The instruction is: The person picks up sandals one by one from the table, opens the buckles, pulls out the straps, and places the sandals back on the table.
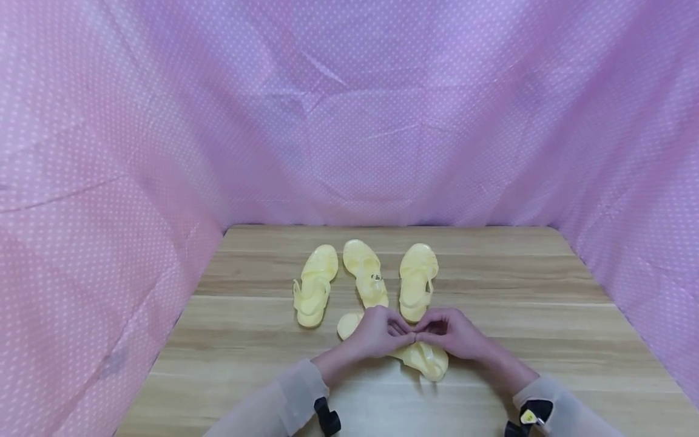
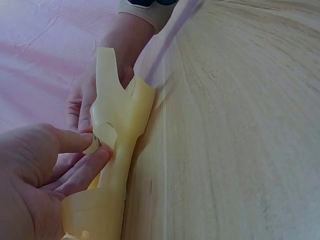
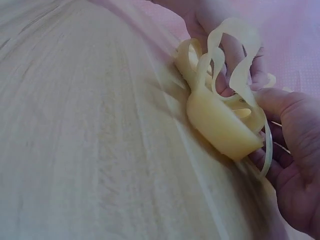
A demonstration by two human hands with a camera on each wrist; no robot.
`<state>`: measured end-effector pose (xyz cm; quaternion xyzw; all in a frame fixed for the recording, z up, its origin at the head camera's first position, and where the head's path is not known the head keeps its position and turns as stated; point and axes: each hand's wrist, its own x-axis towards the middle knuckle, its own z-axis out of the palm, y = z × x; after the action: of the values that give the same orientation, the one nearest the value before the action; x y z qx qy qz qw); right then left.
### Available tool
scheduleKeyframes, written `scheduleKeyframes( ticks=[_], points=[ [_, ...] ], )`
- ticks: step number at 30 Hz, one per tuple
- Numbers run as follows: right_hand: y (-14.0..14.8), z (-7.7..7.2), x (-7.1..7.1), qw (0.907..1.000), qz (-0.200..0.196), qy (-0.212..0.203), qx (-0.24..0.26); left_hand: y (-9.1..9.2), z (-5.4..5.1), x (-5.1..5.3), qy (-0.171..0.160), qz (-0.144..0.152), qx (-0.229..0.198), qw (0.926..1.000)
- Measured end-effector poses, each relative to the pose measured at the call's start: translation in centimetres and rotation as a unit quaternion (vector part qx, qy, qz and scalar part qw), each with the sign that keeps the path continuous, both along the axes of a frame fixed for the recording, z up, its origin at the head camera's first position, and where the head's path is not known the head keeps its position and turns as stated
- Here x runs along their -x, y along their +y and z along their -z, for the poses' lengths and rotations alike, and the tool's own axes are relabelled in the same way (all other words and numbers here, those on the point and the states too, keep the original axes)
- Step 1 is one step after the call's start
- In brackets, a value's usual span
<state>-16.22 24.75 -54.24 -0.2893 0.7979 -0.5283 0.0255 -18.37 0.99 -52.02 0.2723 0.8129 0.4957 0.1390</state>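
Note:
A pale yellow jelly sandal lies slantwise on the table, partly covered by both hands. My left hand pinches its ankle strap near the buckle between thumb and index finger, as the left wrist view shows up close on the sandal. From the other side my right hand pinches the strap too, its fingertips meeting the left ones. In the right wrist view the sandal's heel faces the camera, its looped straps standing up beside the right hand. The fingers hide the buckle itself.
Behind the hands, three more yellow sandals lie on the wood-grained table: a left one, a middle one and a right one. A pink dotted cloth hangs around the table.

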Motion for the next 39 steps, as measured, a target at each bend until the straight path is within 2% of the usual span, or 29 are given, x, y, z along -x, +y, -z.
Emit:
scheduleKeyframes(
  ticks=[5,8,18,22,27,35,39],
  points=[
    [-0.16,-0.03,0.18,0.9996,0.002,0.027,-0.003,-0.1,-0.13,-0.07,-0.009,-0.008,-0.007,0.9999],
    [-0.17,0.02,0.21,0.9997,0.004,0.025,-0.002,-0.06,-0.16,-0.13,-0.017,-0.011,-0.012,0.9997],
    [0.0,0.08,0.13,1.0,0.002,0.006,-0.007,-0.13,0.52,-0.09,0.007,-0.005,-0.021,0.9997],
    [-0.09,0.12,0.13,0.9999,-0.007,0.01,-0.007,-0.32,0.74,-0.08,-0.001,-0.003,-0.016,0.9999],
    [-0.13,0.17,0.15,0.9999,-0.008,0.01,-0.004,-0.29,0.73,-0.04,-0.002,0.0,-0.024,0.9997],
    [0.1,0.18,0.21,0.9998,-0.009,0.016,-0.002,-0.02,0.49,-0.09,0.025,-0.002,-0.029,0.9993],
    [0.03,-0.04,0.15,0.9999,-0.008,0.014,-0.004,-0.18,0.63,-0.01,0.016,-0.004,-0.027,0.9995]
  ],
)
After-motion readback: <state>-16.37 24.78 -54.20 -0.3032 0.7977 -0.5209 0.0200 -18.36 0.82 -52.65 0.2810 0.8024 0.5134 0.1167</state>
